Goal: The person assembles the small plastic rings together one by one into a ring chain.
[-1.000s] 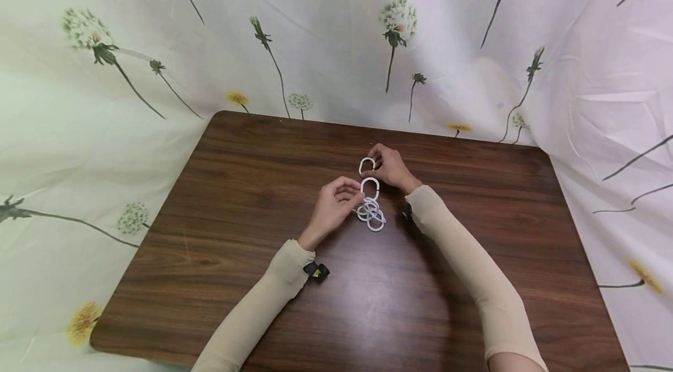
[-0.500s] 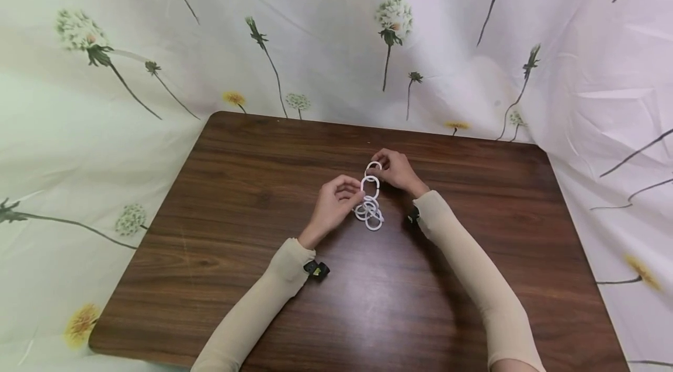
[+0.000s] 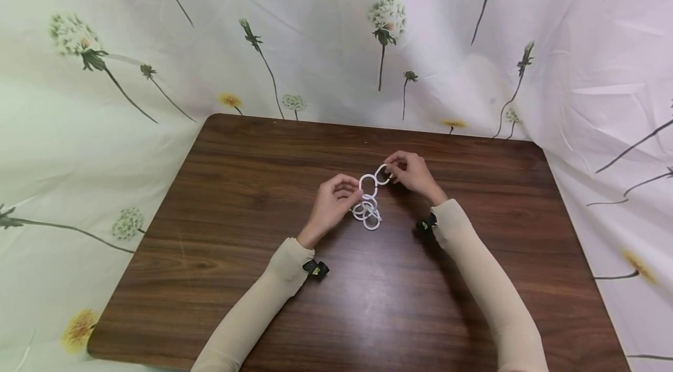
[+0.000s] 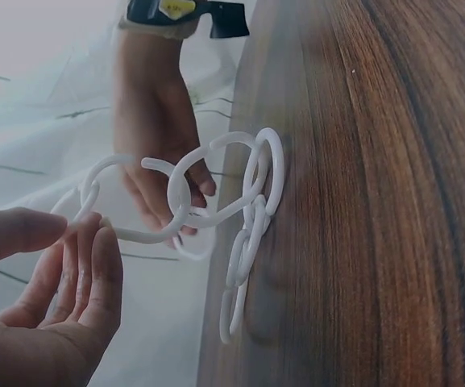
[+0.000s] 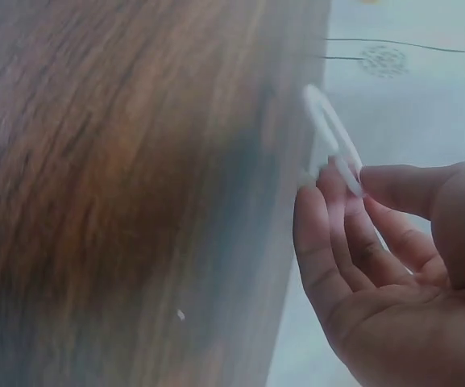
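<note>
White plastic C-shaped chain links lie between both hands near the middle of the table. My left hand [image 3: 331, 202] pinches one link [image 3: 367, 176] between thumb and fingertips; its gap shows in the left wrist view. My right hand [image 3: 414, 174], up and to the right, pinches another link [image 3: 376, 176], also seen as a blurred link [image 5: 333, 125] in the right wrist view. These two links meet in the head view; whether they are hooked together I cannot tell. Several joined links [image 4: 274, 173] hang from the left hand's link and reach the tabletop in a small heap.
The brown wood-grain table [image 3: 252, 232] has rounded back corners. A white cloth with a dandelion print [image 3: 326, 39] hangs behind and around it. Each wrist wears a dark strap-on device, such as the left wrist camera [image 3: 316, 268].
The right hand has moved right and slightly toward the person with its link, which has swung from above the left hand's link to its right side. The left hand stays nearly still.
</note>
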`<state>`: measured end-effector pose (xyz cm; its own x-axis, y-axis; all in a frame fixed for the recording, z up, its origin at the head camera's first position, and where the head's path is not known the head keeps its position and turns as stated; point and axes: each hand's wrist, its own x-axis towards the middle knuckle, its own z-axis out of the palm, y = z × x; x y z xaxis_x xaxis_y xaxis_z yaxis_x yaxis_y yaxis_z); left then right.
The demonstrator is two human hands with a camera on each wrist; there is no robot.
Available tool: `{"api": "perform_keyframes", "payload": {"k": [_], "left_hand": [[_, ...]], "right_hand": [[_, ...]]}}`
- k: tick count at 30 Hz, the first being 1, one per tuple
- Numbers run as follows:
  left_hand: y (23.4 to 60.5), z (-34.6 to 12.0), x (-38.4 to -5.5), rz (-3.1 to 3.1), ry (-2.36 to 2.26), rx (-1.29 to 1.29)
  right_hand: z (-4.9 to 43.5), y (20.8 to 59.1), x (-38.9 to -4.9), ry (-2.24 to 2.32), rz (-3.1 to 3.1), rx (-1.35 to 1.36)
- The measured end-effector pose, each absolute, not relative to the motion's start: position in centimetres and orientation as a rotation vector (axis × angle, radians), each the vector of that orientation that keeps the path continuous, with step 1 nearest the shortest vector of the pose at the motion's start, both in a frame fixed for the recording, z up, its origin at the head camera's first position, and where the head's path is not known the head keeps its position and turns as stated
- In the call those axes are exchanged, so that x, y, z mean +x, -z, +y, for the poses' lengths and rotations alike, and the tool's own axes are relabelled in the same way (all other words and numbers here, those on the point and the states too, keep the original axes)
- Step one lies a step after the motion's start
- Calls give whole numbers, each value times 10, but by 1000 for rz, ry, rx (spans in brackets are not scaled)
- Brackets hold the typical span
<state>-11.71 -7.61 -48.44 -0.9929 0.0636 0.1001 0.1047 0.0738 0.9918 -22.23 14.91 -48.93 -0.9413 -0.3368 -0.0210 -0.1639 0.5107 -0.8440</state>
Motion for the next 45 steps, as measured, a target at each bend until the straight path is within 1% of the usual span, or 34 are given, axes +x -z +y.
{"api": "perform_keyframes", "payload": {"k": [15,22,31,45], "left_hand": [[484,-74,-119,-2278,2101,-192],[484,-72,-119,-2275,2104,-183],[482,-69,-119,-2241,2143,-181],[480,-70,-120,-2250,2169,-190]], "right_hand": [[169,465,-199,1612,2591,-488],[163,421,-172,1724,2566,-484],[164,443,-176,1830,2491,-528],[151,450,-169,1861,2389,-604]]}}
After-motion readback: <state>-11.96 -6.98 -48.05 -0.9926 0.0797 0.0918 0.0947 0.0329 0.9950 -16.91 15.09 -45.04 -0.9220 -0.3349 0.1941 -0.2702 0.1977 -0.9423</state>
